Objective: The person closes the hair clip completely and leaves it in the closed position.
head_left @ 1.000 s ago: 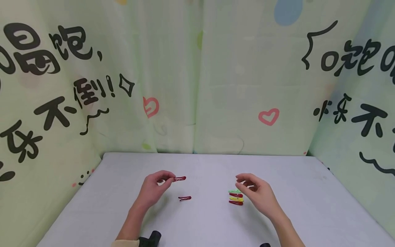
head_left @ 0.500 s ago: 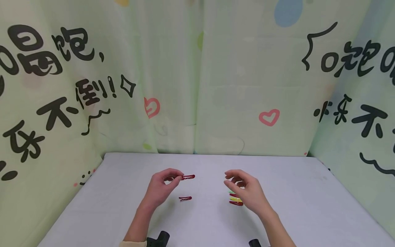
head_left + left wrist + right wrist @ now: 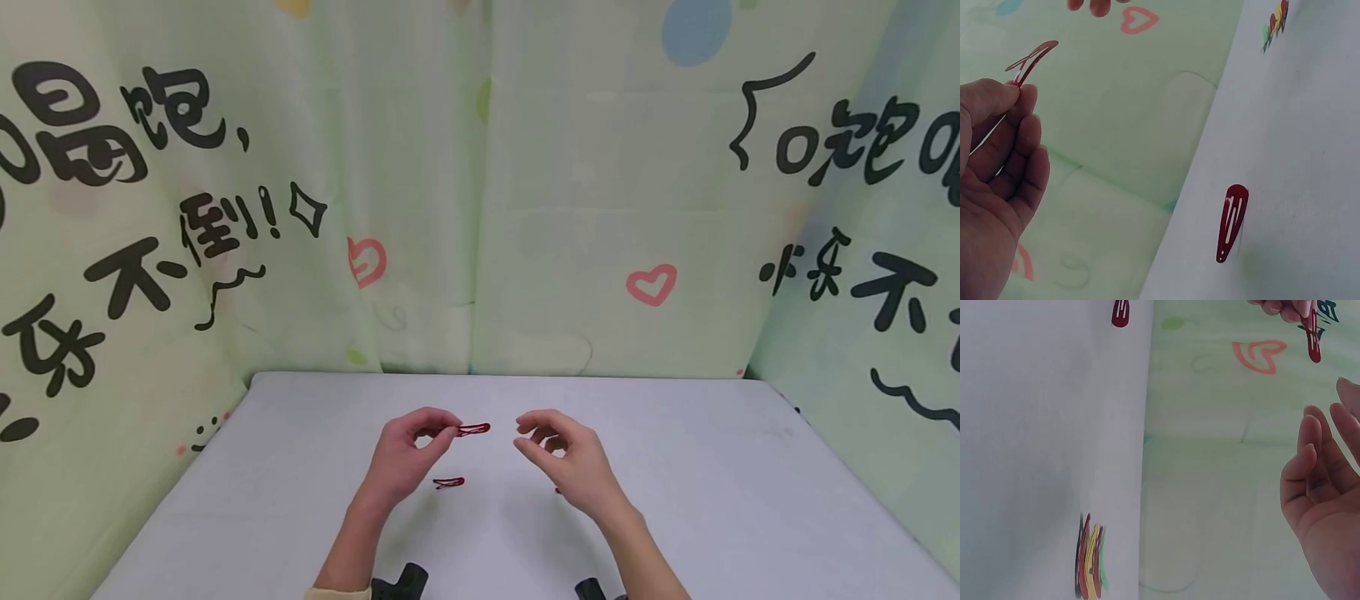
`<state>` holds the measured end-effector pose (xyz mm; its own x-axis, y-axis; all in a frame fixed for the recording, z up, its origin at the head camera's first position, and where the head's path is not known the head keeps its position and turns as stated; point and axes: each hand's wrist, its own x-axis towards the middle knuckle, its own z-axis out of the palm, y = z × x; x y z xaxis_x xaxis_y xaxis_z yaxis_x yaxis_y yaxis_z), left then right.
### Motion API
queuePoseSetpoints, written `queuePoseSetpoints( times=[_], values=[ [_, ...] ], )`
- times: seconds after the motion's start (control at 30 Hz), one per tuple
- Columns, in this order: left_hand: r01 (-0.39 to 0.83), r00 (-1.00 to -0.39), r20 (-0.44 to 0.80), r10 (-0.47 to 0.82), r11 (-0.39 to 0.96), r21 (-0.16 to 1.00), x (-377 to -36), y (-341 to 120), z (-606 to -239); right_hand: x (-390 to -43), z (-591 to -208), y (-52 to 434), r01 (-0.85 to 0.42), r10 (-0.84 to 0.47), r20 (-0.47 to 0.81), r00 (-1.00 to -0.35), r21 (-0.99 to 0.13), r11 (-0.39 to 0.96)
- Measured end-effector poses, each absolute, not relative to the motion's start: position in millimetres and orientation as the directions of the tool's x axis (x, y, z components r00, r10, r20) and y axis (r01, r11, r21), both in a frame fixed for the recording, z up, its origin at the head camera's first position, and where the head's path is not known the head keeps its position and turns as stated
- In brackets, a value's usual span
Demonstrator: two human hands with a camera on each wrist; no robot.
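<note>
My left hand (image 3: 405,458) pinches a red snap hair clip (image 3: 474,430) by one end, between thumb and forefinger. In the left wrist view the clip's (image 3: 1038,59) two arms stand apart. My right hand (image 3: 573,462) hovers just right of it, fingers loosely bent, thumb and forefinger apart, with nothing between them. A second red hair clip (image 3: 450,482) lies on the table below the left hand. Several red, yellow and green hair clips (image 3: 1091,559) lie side by side on the table; in the head view the right hand hides nearly all of them.
The white table (image 3: 300,500) reaches back to a pale green curtain (image 3: 555,167) with dark lettering and heart outlines. Black wrist mounts (image 3: 401,583) show at the lower edge of the head view.
My left hand has moved right with the red hair clip in its fingers. My right hand has moved left, closer to it, and now covers most of the row of clips.
</note>
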<state>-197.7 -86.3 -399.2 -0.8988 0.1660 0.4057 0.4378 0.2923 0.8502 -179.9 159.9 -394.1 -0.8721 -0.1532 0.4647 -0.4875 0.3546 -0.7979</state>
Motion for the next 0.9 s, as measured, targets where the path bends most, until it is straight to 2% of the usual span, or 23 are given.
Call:
queuePoseSetpoints(
  times=[0.17, 0.43, 0.63, 0.9],
  values=[
    [0.460, -0.886, 0.421, 0.194, 0.270, 0.846, -197.0, -78.2, -399.5, -180.9, -394.3, 148.7, -0.525, -0.166, 0.499, -0.851, -0.790, 0.316],
    [0.462, -0.878, 0.406, 0.255, 0.227, 0.857, -197.4, -68.3, -406.2, -181.6, -398.4, 141.4, -0.503, -0.141, 0.484, -0.864, -0.813, 0.293],
    [0.435, -0.881, 0.372, 0.292, 0.194, 0.879, -197.9, -66.7, -407.5, -181.1, -399.6, 139.6, -0.471, -0.101, 0.462, -0.881, -0.839, 0.273],
    [0.383, -0.901, 0.325, 0.287, 0.172, 0.908, -196.5, -70.7, -405.4, -184.5, -402.7, 134.9, -0.509, -0.085, 0.506, -0.858, -0.821, 0.260]
  ],
)
